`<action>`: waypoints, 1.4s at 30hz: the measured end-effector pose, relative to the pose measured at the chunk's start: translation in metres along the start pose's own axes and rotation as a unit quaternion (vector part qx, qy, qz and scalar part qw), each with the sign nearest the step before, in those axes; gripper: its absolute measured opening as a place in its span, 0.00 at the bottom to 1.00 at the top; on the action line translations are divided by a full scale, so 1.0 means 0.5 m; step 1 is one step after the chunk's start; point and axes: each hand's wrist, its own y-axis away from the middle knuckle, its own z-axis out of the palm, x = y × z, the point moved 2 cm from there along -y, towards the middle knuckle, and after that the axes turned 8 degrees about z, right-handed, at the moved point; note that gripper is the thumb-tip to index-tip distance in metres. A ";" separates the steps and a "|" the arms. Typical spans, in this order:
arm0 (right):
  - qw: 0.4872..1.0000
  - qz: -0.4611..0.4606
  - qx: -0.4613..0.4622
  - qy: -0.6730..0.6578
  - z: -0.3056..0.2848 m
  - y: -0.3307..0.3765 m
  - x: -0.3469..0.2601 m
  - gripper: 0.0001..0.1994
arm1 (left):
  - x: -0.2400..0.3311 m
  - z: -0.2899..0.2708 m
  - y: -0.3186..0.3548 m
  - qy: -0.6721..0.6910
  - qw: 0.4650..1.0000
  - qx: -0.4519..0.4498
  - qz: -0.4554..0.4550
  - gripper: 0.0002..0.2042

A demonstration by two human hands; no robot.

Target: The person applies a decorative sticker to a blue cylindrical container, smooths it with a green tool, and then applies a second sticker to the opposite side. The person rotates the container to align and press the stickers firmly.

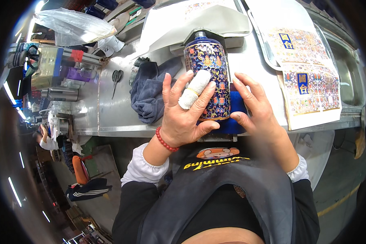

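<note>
Brushed steel makes our worktop, its near edge bending just below the work; at left we see a pair of dark-handled scissors, then a crumpled slate-grey cloth; the steel between them is our widest room for moving. Beside the cloth our left hand is spread, one white gauze-wrapped finger lying over a dark-blue bottle patterned with coloured flowers (red beads circle that wrist); how hard the fingers press, we cannot tell.

The bottle appears to lie between our two hands, neck pointing away from us, base close to the near edge; we judge the step in hand to be smoothing or checking its patterned surface; the next move seems to call for light, even fingers and a steadying touch, since a roll toward us would find little margin. A royal-blue cloth or pad shows at its right; above that our right hand hangs with thumb and fingers parted, pinching nothing; farther right, flower-patterned printed sheets crowd the sideways reach; a steel sink basin bounds the far right.
</note>
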 end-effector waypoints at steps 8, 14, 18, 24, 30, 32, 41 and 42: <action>1.000 0.008 -0.001 -0.006 0.001 -0.022 0.004 0.35 | -0.035 -0.019 -0.034 0.048 0.998 0.009 -0.034 0.44; 0.999 0.039 -0.008 -0.035 0.004 -0.048 0.005 0.34 | -0.073 -0.009 -0.075 -0.009 1.000 -0.009 -0.022 0.44; 0.999 0.037 -0.008 -0.027 0.000 -0.067 0.005 0.34 | -0.088 -0.007 -0.089 0.000 1.000 -0.004 -0.031 0.43; 0.998 0.040 -0.013 -0.040 0.006 -0.108 0.005 0.33 | -0.094 -0.003 -0.092 0.001 1.000 -0.006 -0.021 0.43; 0.996 0.063 -0.018 -0.056 0.009 -0.130 0.008 0.32 | -0.096 0.000 -0.095 0.012 0.999 -0.002 -0.033 0.43; 0.997 0.056 -0.010 -0.047 0.009 -0.134 0.009 0.32 | -0.097 0.001 -0.096 0.010 0.999 -0.004 -0.031 0.43; 0.999 0.041 0.005 -0.032 0.005 -0.147 0.010 0.30 | -0.099 -0.001 -0.098 0.023 0.999 -0.002 -0.030 0.42; 0.999 0.042 0.003 -0.028 0.006 -0.149 0.010 0.30 | -0.100 0.000 -0.097 0.028 0.999 0.000 -0.032 0.42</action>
